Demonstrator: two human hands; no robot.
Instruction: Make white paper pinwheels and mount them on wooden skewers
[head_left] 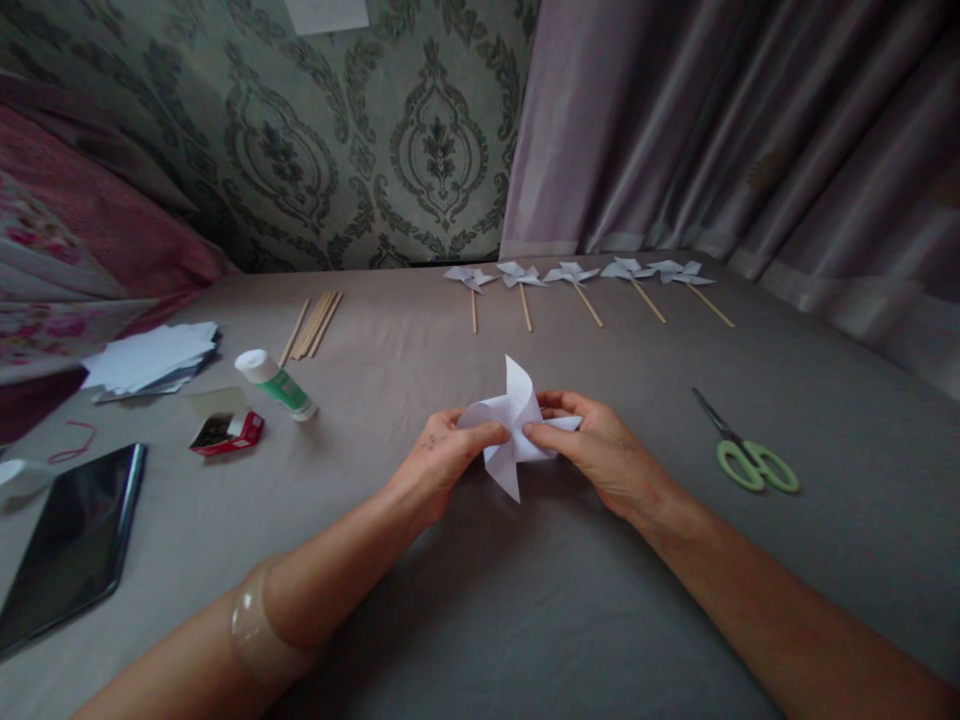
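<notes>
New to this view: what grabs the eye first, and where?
Probably the white paper pinwheel at the centre, pinched between the left hand and right hand. Next, the row of five pinwheels on sticks along the far side of the grey cloth, running from about the middle toward the right. Then the spots of green: scissors at right, glue stick at left.

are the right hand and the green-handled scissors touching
Apart: the head view shows grey cloth between the right hand, which holds the paper pinwheel, and the scissors.
</notes>
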